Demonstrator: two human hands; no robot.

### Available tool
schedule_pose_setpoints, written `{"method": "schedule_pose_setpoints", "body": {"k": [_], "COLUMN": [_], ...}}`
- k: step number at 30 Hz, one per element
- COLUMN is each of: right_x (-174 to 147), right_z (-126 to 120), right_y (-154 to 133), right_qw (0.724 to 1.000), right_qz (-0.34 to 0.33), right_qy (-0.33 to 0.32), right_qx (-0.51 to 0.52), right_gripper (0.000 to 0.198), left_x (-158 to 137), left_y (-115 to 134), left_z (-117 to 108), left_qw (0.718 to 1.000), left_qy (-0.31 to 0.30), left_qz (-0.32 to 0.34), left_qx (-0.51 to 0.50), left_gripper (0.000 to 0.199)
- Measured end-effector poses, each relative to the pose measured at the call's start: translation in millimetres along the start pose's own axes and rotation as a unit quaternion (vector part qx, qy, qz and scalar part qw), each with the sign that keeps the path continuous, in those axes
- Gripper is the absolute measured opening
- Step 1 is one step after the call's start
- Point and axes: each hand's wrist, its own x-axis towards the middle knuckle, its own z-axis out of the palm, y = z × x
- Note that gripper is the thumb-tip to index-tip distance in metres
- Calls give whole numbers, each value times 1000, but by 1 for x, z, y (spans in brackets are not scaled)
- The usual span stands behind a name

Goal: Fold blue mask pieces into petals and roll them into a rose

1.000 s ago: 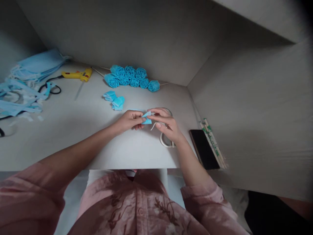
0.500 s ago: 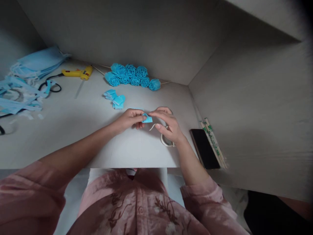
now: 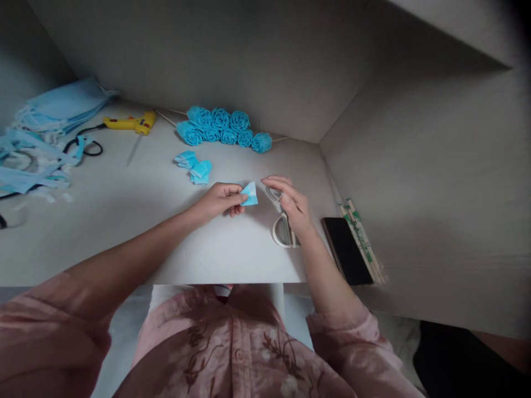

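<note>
The left hand is pinching a blue piece; to its right, the right hand is hovering half-curled by the scissors, its hold unclear.

The blue piece was small, thin and sheet-like, light blue with a paler, whitish patch toward its far right part. It looked folded, though the exact layers were too small to tell. Its left end was pinched in the left hand, between the thumb and the fingers, and those digits hid that end. The free part stuck out to the right, widening from the pinch; its far edge slanted up to a corner, while its near edge ran almost straight. It sat above the middle of the counter, apart from the right hand.
</note>
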Motion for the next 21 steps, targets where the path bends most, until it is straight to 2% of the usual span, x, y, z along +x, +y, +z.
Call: {"method": "schedule_pose_setpoints", "body": {"k": [4, 8, 13, 21], "right_x": [1, 2, 3, 1], "right_z": [0, 2, 3, 3], "right_y": [-1, -1, -1, -1], "right_qw": [998, 995, 994, 991], "right_qz": [4, -21, -49, -80], "right_qy": [-56, -92, -94, -99], "right_qx": [32, 21, 1, -41], "right_gripper": [47, 45, 42, 41], "left_x": [0, 0, 0, 0], "left_y": [0, -1, -1, -4], "left_z": [0, 1, 2, 0], "left_qw": [1000, 1000, 999, 1000], "left_qy": [0, -6, -14, -21], "left_qz": [5, 5, 2, 8], "left_qx": [0, 23, 42, 18], "left_gripper": [27, 25, 24, 24]}}
